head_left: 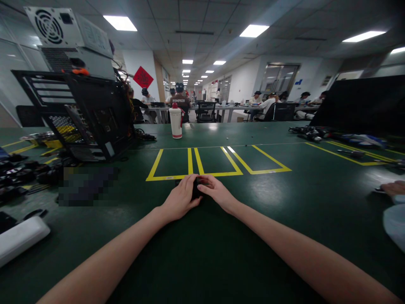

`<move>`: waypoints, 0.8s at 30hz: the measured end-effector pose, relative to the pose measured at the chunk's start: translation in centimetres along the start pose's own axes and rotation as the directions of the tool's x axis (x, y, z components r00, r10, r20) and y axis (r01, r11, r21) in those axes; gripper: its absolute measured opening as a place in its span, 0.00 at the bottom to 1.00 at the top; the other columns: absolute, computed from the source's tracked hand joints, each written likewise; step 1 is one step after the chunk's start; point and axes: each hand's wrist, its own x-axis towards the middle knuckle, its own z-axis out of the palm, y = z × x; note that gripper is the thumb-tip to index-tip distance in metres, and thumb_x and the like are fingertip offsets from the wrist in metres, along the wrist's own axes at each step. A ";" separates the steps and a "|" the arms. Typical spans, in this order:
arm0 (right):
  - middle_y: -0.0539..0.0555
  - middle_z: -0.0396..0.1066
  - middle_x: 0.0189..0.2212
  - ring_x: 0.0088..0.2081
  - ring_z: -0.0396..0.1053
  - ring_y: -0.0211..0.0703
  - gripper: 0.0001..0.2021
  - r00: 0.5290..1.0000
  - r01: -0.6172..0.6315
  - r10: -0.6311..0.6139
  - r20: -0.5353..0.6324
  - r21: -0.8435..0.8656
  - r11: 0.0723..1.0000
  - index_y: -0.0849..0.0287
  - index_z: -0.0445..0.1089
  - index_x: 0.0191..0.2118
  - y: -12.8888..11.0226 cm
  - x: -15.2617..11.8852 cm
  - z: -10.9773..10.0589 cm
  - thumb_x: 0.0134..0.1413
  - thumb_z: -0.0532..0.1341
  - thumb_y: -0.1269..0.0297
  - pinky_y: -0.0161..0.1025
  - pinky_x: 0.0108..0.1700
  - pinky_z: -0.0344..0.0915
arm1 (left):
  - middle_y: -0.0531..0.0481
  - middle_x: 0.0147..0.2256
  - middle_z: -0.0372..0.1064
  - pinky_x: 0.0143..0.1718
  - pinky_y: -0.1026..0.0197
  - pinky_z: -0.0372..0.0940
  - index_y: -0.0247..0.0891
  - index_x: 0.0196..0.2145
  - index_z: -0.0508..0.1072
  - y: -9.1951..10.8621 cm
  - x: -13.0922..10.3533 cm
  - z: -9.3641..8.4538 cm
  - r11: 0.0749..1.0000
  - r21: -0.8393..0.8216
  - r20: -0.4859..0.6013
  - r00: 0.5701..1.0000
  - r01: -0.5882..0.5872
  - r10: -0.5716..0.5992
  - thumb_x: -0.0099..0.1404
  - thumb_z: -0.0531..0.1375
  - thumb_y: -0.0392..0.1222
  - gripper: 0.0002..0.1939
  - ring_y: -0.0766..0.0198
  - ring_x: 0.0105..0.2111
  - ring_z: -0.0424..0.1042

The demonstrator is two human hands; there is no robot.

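Note:
Both of my hands meet over the green table, just in front of the yellow taped boxes. Between them is a small black object point(196, 191), mostly hidden by the fingers; its kind cannot be made out. My left hand point(179, 197) curls around its left side, thumb low and fingers over the top. From the right, my right hand point(218, 193) closes on it with the fingers bent and the thumb against its side. A little of something dark also shows behind the left fingers.
Yellow tape boxes point(218, 174) mark the green table point(268, 219). A white tumbler point(176, 122) stands behind them. On the left are a black computer case point(95, 114) with power supplies point(76, 31) on top, dark parts and a white object point(22, 240). Another person's hand point(394, 188) is at right.

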 end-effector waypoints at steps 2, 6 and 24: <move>0.53 0.63 0.40 0.44 0.63 0.41 0.13 0.998 0.010 -0.010 0.054 0.004 1.000 0.58 0.62 0.42 0.0 0.0 -0.1 0.47 0.58 0.64 0.44 0.49 0.59 | 0.41 0.52 0.50 0.49 0.51 0.58 0.38 0.53 0.43 0.0 0.0 -0.1 1.000 -0.005 0.005 1.000 0.005 -0.005 0.58 0.54 0.43 0.29 0.54 0.52 0.55; 0.51 0.62 0.41 0.45 0.63 0.40 0.15 0.988 0.063 -0.073 0.138 0.080 0.995 0.56 0.61 0.41 -0.1 -0.3 -0.3 0.44 0.60 0.68 0.42 0.50 0.59 | 0.41 0.51 0.51 0.49 0.51 0.58 0.38 0.53 0.44 0.0 0.0 0.1 1.000 -0.006 -0.012 1.000 -0.010 0.010 0.57 0.55 0.41 0.30 0.54 0.51 0.56; 0.50 0.62 0.40 0.44 0.63 0.40 0.13 0.992 0.042 -0.049 0.114 0.067 0.997 0.54 0.61 0.40 -0.4 -0.6 -0.2 0.45 0.60 0.66 0.43 0.48 0.60 | 0.41 0.51 0.51 0.48 0.52 0.59 0.36 0.53 0.44 -0.2 0.0 0.4 1.000 0.012 -0.032 0.999 -0.015 0.016 0.57 0.55 0.42 0.31 0.54 0.51 0.56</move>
